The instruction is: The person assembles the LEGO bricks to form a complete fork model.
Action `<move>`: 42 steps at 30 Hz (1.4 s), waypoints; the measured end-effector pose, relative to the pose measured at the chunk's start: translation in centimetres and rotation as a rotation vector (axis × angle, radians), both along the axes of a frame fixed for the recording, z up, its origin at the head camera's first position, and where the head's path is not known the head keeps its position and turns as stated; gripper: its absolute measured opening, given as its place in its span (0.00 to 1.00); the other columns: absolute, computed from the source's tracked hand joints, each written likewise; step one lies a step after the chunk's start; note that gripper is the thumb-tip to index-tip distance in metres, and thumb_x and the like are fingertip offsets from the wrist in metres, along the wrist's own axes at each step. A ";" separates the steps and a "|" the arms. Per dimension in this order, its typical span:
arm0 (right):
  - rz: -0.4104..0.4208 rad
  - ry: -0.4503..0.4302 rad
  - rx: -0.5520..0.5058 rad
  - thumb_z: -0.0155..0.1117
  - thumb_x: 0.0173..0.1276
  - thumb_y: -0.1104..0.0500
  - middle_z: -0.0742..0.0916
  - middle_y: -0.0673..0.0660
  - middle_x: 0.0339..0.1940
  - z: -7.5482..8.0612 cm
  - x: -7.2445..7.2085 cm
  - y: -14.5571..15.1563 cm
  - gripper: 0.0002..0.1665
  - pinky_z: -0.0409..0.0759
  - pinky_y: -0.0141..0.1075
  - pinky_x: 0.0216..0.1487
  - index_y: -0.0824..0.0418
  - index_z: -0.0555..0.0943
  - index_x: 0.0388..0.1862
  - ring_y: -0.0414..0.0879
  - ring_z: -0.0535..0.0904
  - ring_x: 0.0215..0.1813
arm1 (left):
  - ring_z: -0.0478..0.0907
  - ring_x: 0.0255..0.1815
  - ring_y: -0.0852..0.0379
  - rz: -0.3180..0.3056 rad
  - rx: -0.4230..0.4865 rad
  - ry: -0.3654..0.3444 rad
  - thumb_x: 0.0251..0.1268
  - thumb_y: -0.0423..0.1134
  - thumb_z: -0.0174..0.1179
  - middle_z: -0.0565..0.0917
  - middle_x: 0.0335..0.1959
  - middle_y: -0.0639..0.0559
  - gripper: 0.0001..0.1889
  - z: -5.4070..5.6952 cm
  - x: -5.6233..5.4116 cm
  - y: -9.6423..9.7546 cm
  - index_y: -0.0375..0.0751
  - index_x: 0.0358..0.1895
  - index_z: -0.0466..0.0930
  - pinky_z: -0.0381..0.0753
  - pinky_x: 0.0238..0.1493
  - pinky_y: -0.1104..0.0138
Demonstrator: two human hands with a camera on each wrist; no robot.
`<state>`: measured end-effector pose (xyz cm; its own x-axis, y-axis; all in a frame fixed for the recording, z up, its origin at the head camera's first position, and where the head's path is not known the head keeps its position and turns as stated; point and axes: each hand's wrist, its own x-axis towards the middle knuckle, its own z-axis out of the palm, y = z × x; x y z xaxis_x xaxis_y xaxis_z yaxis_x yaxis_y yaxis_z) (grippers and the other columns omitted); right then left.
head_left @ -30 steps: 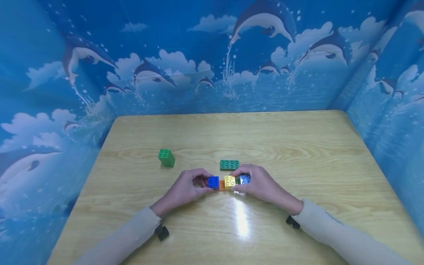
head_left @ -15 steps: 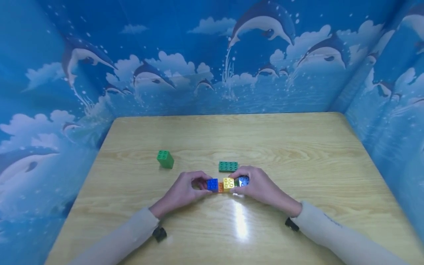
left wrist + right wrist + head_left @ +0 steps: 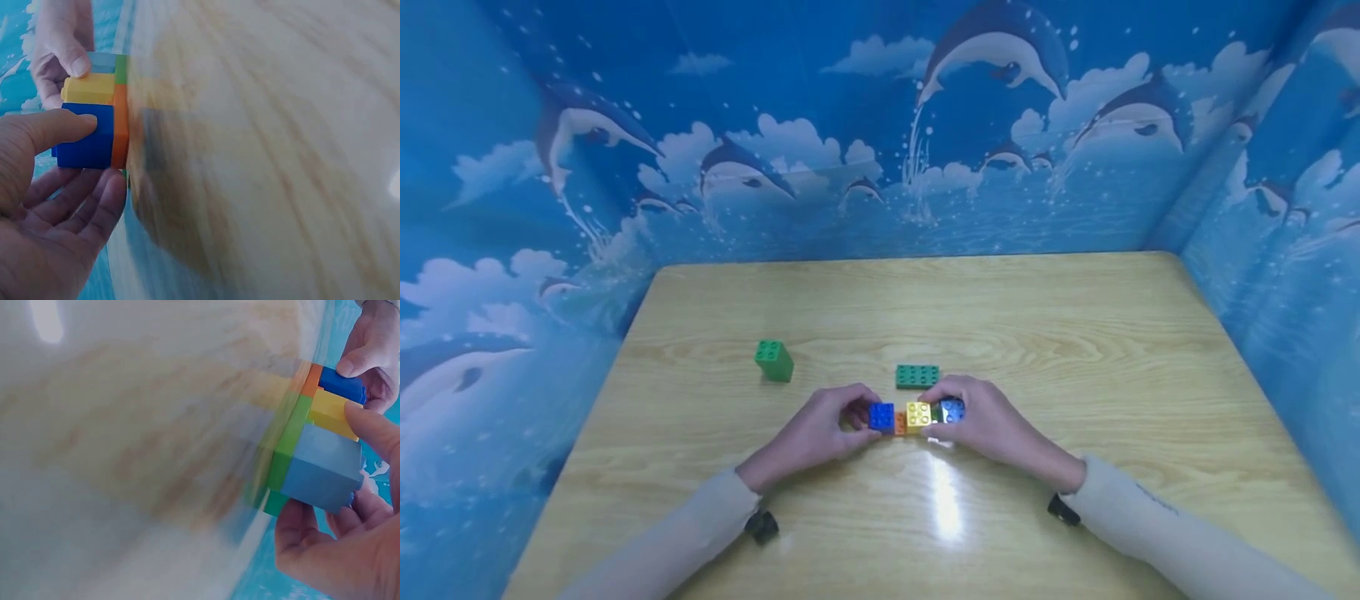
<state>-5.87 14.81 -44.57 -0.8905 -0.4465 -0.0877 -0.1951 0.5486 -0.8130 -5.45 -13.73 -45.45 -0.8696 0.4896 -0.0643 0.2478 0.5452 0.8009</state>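
A low row of joined toy building bricks stands on the table in front of me. Its base is an orange brick (image 3: 900,423) and a light green brick (image 3: 289,440). On top sit a dark blue brick (image 3: 882,417) at the left, a yellow brick (image 3: 918,415) in the middle and a light blue brick (image 3: 325,465) at the right. My left hand (image 3: 823,429) pinches the dark blue brick between thumb and fingers. With thumb and index finger, my right hand (image 3: 988,421) grips the yellow brick, its palm arched over the light blue one.
Just behind the row lies a flat dark green brick (image 3: 917,377) with two rows of studs. A tall green block (image 3: 774,361) stands farther left. Dolphin-print curtains (image 3: 880,208) close off the wooden table (image 3: 1037,325) at the back and sides.
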 end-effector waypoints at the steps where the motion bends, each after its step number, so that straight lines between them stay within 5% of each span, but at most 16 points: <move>1: 0.013 0.021 0.016 0.88 0.60 0.58 0.90 0.51 0.55 0.1 0.1 0.1 0.26 0.84 0.52 0.64 0.54 0.89 0.57 0.50 0.85 0.59 | 0.84 0.41 0.61 0.000 -0.002 0.006 0.61 0.31 0.81 0.88 0.44 0.56 0.21 0.0 0.0 0.0 0.39 0.56 0.85 0.87 0.45 0.67; 7: 0.049 0.143 0.114 0.85 0.65 0.46 0.86 0.58 0.65 0.2 1.0 1.1 0.39 0.79 0.58 0.70 0.61 0.82 0.70 0.57 0.80 0.68 | 0.83 0.44 0.60 0.012 -0.023 -0.002 0.62 0.38 0.81 0.86 0.48 0.57 0.29 0.1 0.3 0.2 0.39 0.66 0.82 0.86 0.46 0.65; 12: 0.003 0.125 0.124 0.82 0.68 0.43 0.86 0.55 0.65 0.3 1.5 2.1 0.36 0.79 0.58 0.69 0.58 0.83 0.68 0.56 0.80 0.68 | 0.83 0.47 0.62 0.022 -0.025 -0.027 0.68 0.45 0.79 0.87 0.50 0.59 0.26 0.3 0.3 0.4 0.44 0.65 0.84 0.86 0.48 0.65; 25: 0.031 0.069 0.082 0.85 0.65 0.57 0.91 0.44 0.49 0.2 0.7 3.8 0.18 0.84 0.55 0.61 0.50 0.90 0.53 0.48 0.85 0.55 | 0.84 0.46 0.65 -0.008 0.008 -0.024 0.70 0.44 0.76 0.88 0.48 0.63 0.17 0.3 -0.2 -0.2 0.50 0.59 0.87 0.86 0.49 0.65; 42: 0.029 0.047 0.144 0.88 0.60 0.60 0.89 0.43 0.45 0.1 0.3 3.1 0.21 0.84 0.48 0.54 0.52 0.89 0.51 0.43 0.84 0.49 | 0.84 0.41 0.62 0.019 -0.057 -0.021 0.64 0.39 0.81 0.89 0.44 0.60 0.20 0.2 0.0 -0.1 0.45 0.57 0.89 0.86 0.43 0.67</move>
